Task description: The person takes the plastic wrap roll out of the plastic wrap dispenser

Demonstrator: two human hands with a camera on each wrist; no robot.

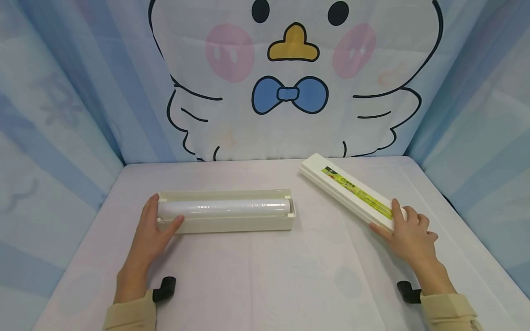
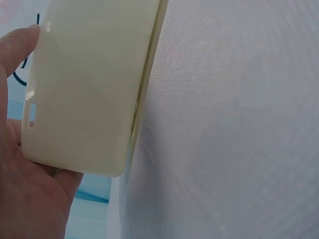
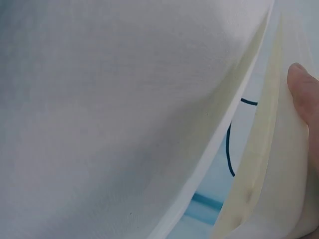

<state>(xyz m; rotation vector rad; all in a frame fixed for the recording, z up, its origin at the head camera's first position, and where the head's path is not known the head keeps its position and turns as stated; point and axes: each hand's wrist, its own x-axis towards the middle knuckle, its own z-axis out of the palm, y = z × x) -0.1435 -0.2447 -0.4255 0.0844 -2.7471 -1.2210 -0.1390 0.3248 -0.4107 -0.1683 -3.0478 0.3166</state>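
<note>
A long cream plastic dispenser box point(image 1: 232, 224) lies open-topped on the table, left of the middle. Inside it rests a shiny roll of cling film point(image 1: 232, 208). My left hand point(image 1: 150, 234) grips the box's left end, thumb on the front wall and fingers behind. In the left wrist view, the box's front wall point(image 2: 94, 89) shows a small slot near that end. At the right, my right hand point(image 1: 410, 234) holds the near end of the cream lid point(image 1: 343, 186), which slants away and bears a yellow-green label. The right wrist view shows a gap between the lid point(image 3: 284, 164) and the cloth.
A pale cloth covers the table point(image 1: 265, 276). Behind it hangs a curtain point(image 1: 290, 133) with a cartoon bird, and blue-white curtains point(image 1: 54, 138) close in the sides. Black wrist mounts point(image 1: 165, 288) stick out beside both sleeves.
</note>
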